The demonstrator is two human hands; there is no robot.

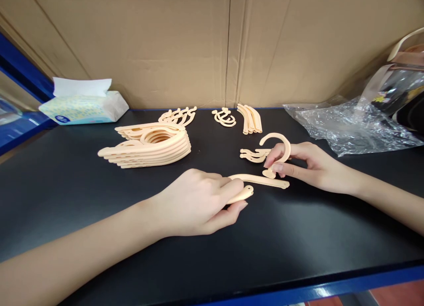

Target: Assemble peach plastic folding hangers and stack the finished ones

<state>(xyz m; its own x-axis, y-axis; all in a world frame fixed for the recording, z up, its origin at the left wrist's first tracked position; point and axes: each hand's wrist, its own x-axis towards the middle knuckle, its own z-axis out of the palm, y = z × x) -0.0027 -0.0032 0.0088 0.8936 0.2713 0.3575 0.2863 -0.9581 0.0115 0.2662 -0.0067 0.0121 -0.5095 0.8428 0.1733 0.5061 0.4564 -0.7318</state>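
My left hand (205,202) is closed around a cream plastic hanger arm (245,193), whose end with a small hole sticks out past the thumb and forefinger. Just behind those fingers, a second curved hanger arm (265,180) extends to the right; its left end is hidden by the hand. Between thumb and fingers, my right hand (306,164) pinches a cream hanger hook (285,147), its curve upward and its flat round base (269,173) downward. The base is above the second arm's right part; I cannot tell whether they touch. Loose curved pieces (252,156) lie behind the right hand.
A stack of cream folded hangers (155,149) lies left of centre. Behind are curved pieces (179,116), hooks (225,117) and straighter arms (250,119). A tissue pack (86,109) stands back left, clear plastic wrap (344,125) and a transparent bag (397,85) at right.
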